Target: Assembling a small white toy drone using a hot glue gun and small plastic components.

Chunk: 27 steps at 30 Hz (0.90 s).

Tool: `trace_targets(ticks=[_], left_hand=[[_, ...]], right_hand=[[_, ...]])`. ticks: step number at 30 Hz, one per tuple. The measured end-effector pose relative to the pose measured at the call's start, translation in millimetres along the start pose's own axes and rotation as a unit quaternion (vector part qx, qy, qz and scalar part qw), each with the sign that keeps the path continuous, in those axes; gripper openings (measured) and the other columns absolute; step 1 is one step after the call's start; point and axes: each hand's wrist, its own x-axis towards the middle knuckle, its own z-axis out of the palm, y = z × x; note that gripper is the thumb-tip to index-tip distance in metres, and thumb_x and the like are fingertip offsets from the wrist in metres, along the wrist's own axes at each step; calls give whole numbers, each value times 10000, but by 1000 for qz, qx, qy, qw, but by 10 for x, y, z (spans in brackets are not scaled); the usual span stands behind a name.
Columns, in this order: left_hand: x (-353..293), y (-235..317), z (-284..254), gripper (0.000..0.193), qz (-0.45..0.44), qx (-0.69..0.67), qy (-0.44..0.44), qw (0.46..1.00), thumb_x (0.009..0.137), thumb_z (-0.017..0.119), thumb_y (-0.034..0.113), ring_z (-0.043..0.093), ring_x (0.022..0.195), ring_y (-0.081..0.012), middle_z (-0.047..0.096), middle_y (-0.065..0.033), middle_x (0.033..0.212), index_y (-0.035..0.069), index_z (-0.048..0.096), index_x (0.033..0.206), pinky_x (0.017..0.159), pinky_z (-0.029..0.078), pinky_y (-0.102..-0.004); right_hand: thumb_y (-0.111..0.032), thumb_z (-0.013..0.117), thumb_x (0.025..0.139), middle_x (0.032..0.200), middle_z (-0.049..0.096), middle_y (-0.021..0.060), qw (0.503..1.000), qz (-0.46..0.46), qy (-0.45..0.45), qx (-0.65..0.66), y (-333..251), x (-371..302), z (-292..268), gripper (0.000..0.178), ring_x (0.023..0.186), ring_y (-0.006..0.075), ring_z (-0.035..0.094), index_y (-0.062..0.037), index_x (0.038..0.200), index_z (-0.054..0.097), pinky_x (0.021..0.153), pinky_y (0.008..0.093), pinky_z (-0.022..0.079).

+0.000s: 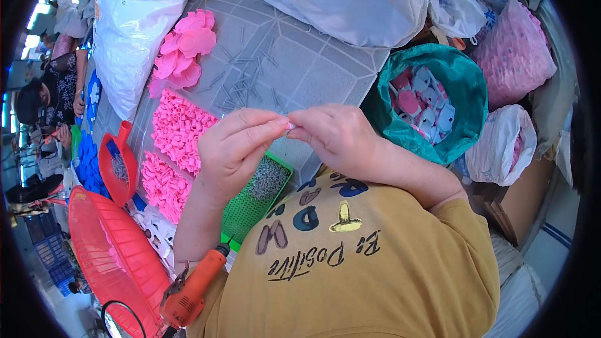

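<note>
Hands [233, 150] drawn together — pinching small pink piece [289, 126] between them — forearms [416, 170] slanting inward.

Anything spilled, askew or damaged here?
Loose thin metal pins lie at all angles across the grey work surface, while other small metal parts sit in a green tray. Might be deliberate; can't tell. The pink piece between the hands is too small to judge.

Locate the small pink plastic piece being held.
The small pink plastic piece is near the head view's centre, between the left hand and right hand, above the mustard-yellow shirt.
</note>
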Motion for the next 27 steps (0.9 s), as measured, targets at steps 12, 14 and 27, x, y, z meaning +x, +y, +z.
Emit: trace_targets(ticks=[12, 14, 27], left_hand=[[70, -68, 91, 170, 34, 13, 87, 996, 815, 708, -50, 695, 854, -247, 718, -140, 931, -21, 717, 982, 742, 551, -313], [81, -52, 59, 168, 27, 1, 98, 995, 820, 709, -51, 695, 850, -241, 718, -138, 928, -22, 715, 985, 742, 548, -307], [97, 188, 159, 178, -109, 43, 95, 989, 859, 705, -18, 667, 786, -205, 697, -121, 899, -20, 690, 1036, 681, 515, -291]], right_hand=[[-156, 723, 844, 747, 663, 135, 999, 2, 48, 24, 84, 132, -26, 187, 696, 315, 675, -29, 954, 641, 624, 430, 539], [-155, 779, 800, 861, 700, 94, 1000, -6, -6, 30, 154, 162, -107, 282, 774, 280, 696, -37, 1024, 655, 737, 430, 553], [-155, 761, 777, 924, 677, 64, 983, -69, 54, -159, 181, 84, -187, 292, 877, 231, 680, -61, 1029, 646, 861, 428, 533]])
